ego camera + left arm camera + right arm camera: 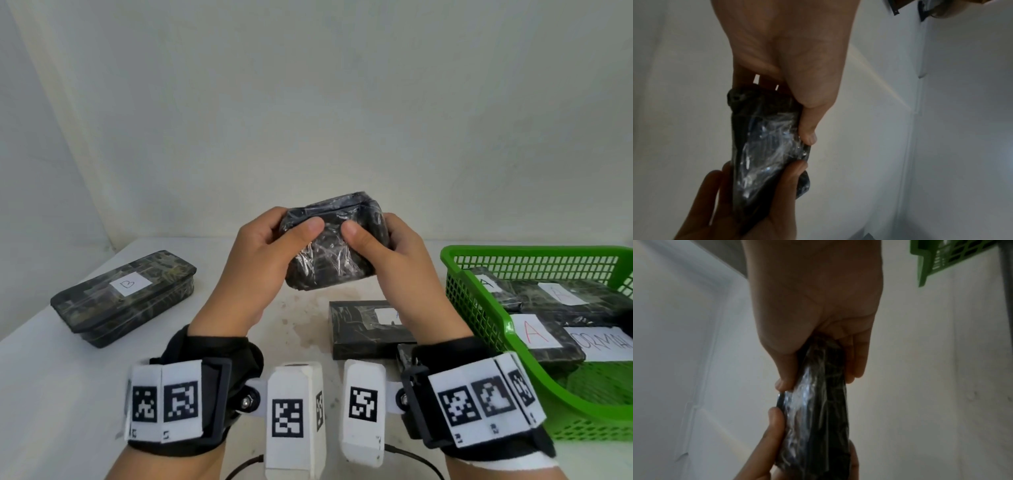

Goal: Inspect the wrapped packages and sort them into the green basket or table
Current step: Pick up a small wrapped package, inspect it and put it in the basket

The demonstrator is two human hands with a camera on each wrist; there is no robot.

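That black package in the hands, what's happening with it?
A person holds a wrapped package up over the table with both hands, left hand and right hand, thumbs pressed on its front, looking it over. Packages labelled A already lie in the green basket. One labelled B sits on the table, and another package lies beside the basket.

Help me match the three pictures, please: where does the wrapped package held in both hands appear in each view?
Head: wrapped package sits centre frame, raised above the table, with the left hand and right hand on either side.
Left wrist: lower centre-left, seen edge-on.
Right wrist: lower centre, edge-on.
Shared landmark: the two thumbs pressed on its shiny film face.
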